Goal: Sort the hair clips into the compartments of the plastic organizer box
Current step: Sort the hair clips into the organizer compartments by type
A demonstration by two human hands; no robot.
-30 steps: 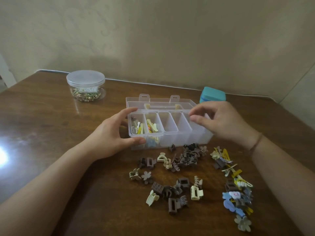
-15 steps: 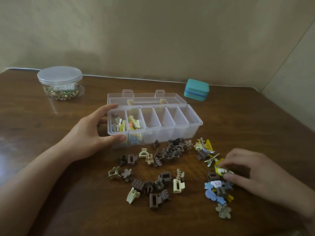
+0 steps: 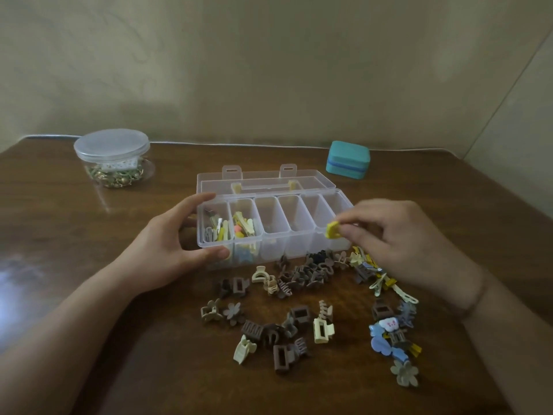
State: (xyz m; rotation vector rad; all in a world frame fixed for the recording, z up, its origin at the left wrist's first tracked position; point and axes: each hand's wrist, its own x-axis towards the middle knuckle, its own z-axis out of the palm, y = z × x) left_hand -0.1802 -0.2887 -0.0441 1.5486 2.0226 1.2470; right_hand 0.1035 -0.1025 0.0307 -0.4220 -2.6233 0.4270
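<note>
Yellow clip (image 3: 332,230) sits pinched in the right hand (image 3: 398,238), above the near right end of the open box (image 3: 273,227); the left hand (image 3: 167,250) grips the box's left end. Loose clips (image 3: 299,310) lie nearer on the table (image 3: 89,265).

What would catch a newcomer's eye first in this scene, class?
Probably the small yellow clip pinched in the right hand over the right end of the clear organizer box, which the left hand grips at its left end. Next, the scattered hair clips on the wooden table in front.
</note>
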